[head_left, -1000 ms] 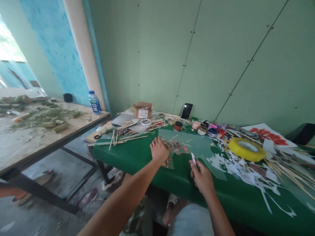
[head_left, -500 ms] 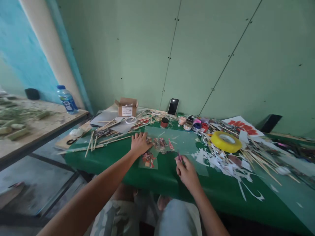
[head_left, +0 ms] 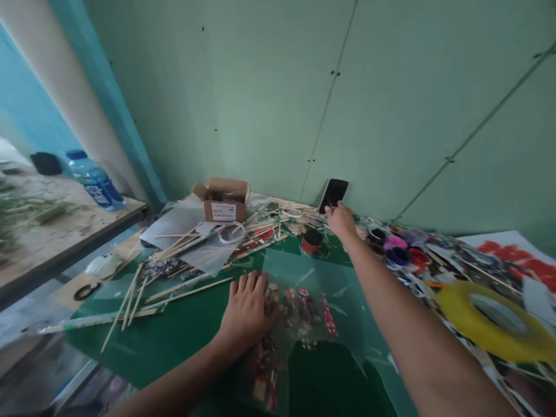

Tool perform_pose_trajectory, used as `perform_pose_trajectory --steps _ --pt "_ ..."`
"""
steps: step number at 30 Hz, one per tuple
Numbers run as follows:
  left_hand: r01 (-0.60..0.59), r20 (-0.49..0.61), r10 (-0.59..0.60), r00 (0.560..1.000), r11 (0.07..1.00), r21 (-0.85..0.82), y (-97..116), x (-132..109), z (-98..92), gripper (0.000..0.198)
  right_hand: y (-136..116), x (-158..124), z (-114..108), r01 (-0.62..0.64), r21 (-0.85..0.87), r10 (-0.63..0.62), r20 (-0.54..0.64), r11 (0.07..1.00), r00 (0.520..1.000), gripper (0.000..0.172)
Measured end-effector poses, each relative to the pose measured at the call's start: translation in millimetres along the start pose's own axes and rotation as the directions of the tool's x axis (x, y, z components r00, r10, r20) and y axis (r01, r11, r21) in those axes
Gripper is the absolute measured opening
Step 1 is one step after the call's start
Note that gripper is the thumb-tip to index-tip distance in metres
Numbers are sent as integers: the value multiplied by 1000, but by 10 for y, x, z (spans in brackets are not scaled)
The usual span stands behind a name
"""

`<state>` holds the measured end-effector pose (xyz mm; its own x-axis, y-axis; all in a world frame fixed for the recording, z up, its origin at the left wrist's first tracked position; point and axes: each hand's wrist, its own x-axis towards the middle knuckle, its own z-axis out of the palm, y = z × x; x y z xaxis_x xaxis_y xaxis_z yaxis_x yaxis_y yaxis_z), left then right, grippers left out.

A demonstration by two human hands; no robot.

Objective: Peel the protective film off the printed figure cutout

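My left hand [head_left: 247,307] lies spread and flat on a clear sheet [head_left: 315,266] over the green table, its fingertips beside small red-patterned cut-out figures [head_left: 306,304] under or on clear film. More red pieces [head_left: 264,370] lie in clear film below the left wrist. My right hand [head_left: 341,221] reaches far forward, its fingers curled, in front of a phone [head_left: 334,192] that leans against the wall. A thin dark sliver shows past its fingertips, like the slim pointed tool it held earlier. Whether the fingers touch the phone I cannot tell.
A cardboard box [head_left: 223,211], a white tape ring [head_left: 231,233] and thin sticks [head_left: 130,295] lie on the left. A dark-lidded jar [head_left: 311,241] stands mid-table. Paint jars, yellow tape [head_left: 452,301] and paper scraps crowd the right. A water bottle [head_left: 98,185] stands on another table.
My right hand has gone from the near table edge forward to the phone at the wall. The left hand stays on the clear film. The view has moved closer to the table.
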<state>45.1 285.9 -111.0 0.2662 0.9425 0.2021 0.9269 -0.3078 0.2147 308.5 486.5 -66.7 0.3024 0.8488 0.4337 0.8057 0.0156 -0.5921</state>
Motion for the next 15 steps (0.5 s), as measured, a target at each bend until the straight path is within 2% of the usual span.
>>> perform_pose_trajectory --steps 3,5,8,12,13,14,15 --pt "9 7 -9 1000 999 -36 -8 -11 30 51 76 241 252 -23 47 25 -53 999 998 32" --pt "13 15 -12 1000 998 -58 -6 -21 45 55 68 294 330 -34 103 46 -111 994 993 25" --pt "17 21 -15 1000 996 -92 0 -27 50 61 -41 227 288 -4 201 47 -211 980 976 47" --pt "43 6 -43 999 988 -151 3 -18 24 67 -314 -187 -13 128 325 -40 -266 937 963 54" --pt "50 3 -50 999 984 -169 2 -16 15 68 -390 -356 -95 193 414 -92 -250 890 964 52" --pt "56 0 -57 998 981 -183 0 -15 6 66 -461 -549 -165 210 487 -136 -184 848 973 50" --pt "66 -3 -68 998 979 -194 -3 -17 -3 63 -525 -759 -217 162 532 -161 -49 831 986 48"
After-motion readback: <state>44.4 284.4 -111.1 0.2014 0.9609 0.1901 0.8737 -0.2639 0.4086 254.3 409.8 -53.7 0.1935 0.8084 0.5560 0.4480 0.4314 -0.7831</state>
